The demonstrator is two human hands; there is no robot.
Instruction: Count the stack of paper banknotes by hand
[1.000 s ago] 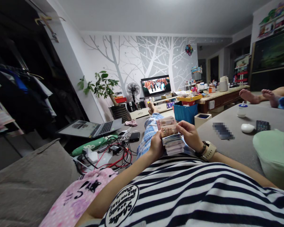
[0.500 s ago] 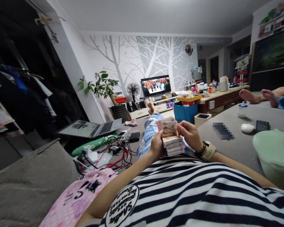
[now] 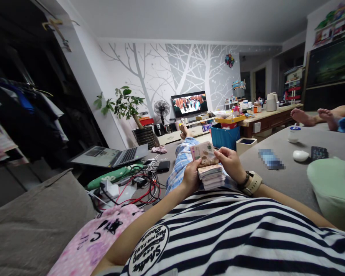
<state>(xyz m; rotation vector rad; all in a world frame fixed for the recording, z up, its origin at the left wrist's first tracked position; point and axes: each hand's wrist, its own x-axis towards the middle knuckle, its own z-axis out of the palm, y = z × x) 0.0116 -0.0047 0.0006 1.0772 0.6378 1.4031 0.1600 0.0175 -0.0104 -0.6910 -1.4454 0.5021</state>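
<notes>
A thick stack of banknotes sits at my waist, its edges towards me. My left hand is wrapped around the left side of the stack, with the thumb across the notes. Above the stack stands a raised brownish banknote, with pinkish and pale paper money behind it. My right hand pinches the right edge of that raised note between thumb and fingertips. A beige watch and a dark bracelet are on my right wrist.
To the left lie an open laptop, tangled cables and a pink cloth. On the right are a phone-like blurred object, a white mouse, a remote, a lidded cup and a pale green container. Another person's feet rest beyond.
The upper notes have shifted, and the raised note now bends differently across the top. My right hand has moved only slightly. The blurred object on the right has turned from dark to bright blue.
</notes>
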